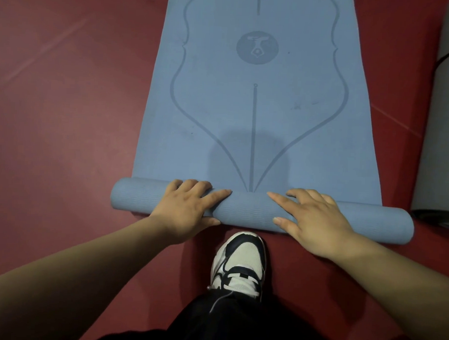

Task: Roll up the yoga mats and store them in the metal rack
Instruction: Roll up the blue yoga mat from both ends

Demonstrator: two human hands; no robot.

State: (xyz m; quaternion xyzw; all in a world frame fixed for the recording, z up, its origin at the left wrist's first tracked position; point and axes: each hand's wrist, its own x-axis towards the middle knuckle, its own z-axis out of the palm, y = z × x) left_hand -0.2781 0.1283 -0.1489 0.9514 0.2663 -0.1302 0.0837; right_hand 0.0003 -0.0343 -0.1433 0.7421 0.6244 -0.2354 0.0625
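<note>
The left hand [189,209] is laid over the rolled part [252,211] of the blue yoga mat [258,107], left of the roll's middle. Its outer fingers are curled over the top of the roll so that their tips are hidden on the far side. The forefinger is stretched out to the right along the roll, and the thumb is pressed against the near side, so the roll is gripped between thumb and fingers.

The right hand [315,221] is placed on the same roll, right of its middle. Its fingers are spread and nearly straight and lie flat on the roll's surface. The forefinger is pointed left toward the other hand, and the thumb is set on the near side. Nothing is clasped by this hand; the roll is only pressed on.

Both bare forearms are reached forward from the near corners, and the wrists are held low just behind the roll.

The mat is spread on the red floor [67,113]. Its near end is wound into a roll that lies crosswise, while the rest is stretched flat toward the far side, with printed lines and a round emblem showing.

A white and black shoe [240,264] is planted on the floor just near of the roll, between the hands, below a dark trouser leg [225,322]. A grey mat [440,152] is seen at the right edge, beside the blue one.
</note>
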